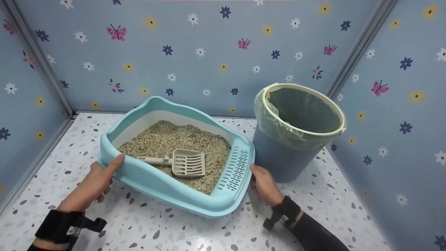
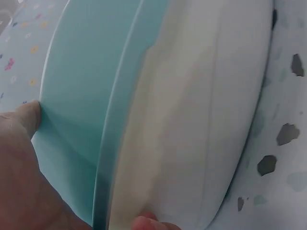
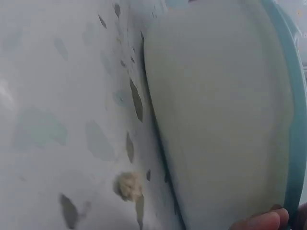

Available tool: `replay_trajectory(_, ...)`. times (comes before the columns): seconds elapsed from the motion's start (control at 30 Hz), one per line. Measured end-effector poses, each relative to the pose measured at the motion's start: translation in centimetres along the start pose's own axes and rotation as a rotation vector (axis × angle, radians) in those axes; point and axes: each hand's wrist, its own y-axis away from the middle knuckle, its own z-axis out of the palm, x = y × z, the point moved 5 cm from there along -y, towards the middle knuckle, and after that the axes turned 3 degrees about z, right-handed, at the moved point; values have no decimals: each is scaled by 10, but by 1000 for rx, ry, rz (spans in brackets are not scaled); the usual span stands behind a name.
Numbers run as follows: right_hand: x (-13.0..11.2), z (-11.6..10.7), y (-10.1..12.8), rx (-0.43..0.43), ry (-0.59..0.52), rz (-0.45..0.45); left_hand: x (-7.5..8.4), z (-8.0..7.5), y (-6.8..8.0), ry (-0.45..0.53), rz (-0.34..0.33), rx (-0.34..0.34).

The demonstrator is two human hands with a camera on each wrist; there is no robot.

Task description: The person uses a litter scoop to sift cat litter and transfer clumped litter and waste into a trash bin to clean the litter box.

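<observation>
A light blue litter box (image 1: 150, 181) with a white inner wall sits on the speckled floor, filled with beige litter (image 1: 174, 139). A beige slotted scoop (image 1: 184, 162) lies on the litter near the front. My left hand (image 1: 99, 179) grips the box's left rim, thumb over the edge (image 2: 26, 117). My right hand (image 1: 263, 181) holds the box's right rim beside the slotted panel; a fingertip (image 3: 261, 221) shows under the rim. In both wrist views the box's side (image 2: 192, 120) (image 3: 216, 110) fills the frame.
A blue waste bin (image 1: 296, 132) lined with a clear bag stands just right of the box, close to my right hand. Patterned blue walls (image 1: 209, 52) close in on three sides. A small clump of litter (image 3: 127, 184) lies on the floor (image 1: 139, 226).
</observation>
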Motion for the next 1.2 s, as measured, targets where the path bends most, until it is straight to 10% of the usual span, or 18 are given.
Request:
replay_trajectory(0.33,1,-3,-13,189,213,-46,0,10,2,101,-43,103)
replay_trajectory(0.7,7,11,23,-4,21,-16,4,-5,-28,155,30,95)
replay_trajectory(1.2,1,3,4,80,-46,-19,18,20,-19,89,81,108)
